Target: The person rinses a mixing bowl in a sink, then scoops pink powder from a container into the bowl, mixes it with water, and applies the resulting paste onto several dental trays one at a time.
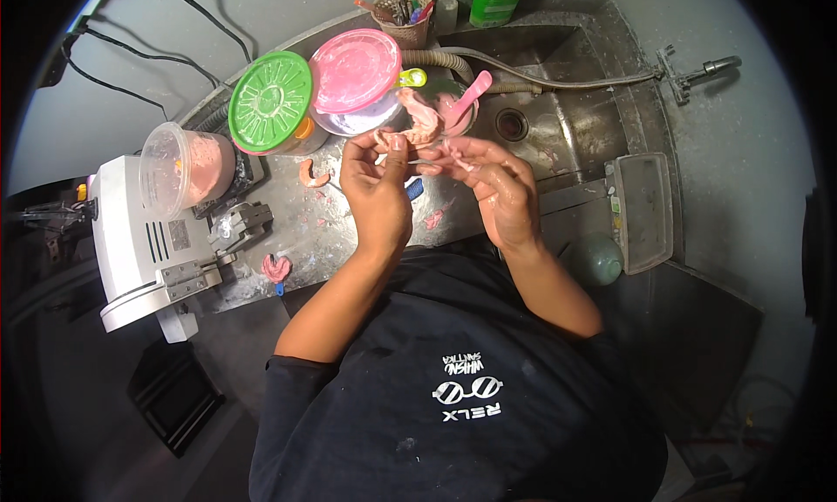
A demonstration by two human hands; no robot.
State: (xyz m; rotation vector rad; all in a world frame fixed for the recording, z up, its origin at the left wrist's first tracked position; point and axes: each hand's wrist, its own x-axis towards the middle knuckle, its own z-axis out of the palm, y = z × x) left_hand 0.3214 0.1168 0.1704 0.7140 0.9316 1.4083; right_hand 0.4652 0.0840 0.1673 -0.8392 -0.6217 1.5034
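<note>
A pink dental impression (422,121), curved and rough-edged, is pinched between the thumb and fingers of my left hand (381,192). My right hand (507,197) is close beside it, its wet fingers and thumb closed on a small strip of pink impression material (459,158). Just beyond my hands, a pink spatula (472,95) leans in a mixing bowl with pink paste. Below my fingers lie a blue handle-like piece (415,189) and a pink scrap (433,218). An orange-pink arch piece (312,174) rests left of my left hand.
Tubs with a green lid (271,102) and a pink lid (356,69) stand at the back. A clear tub of pink powder (206,166) sits by a white machine (131,240). Another pink impression (276,268) lies at the counter's front. The metal sink (558,122) is right.
</note>
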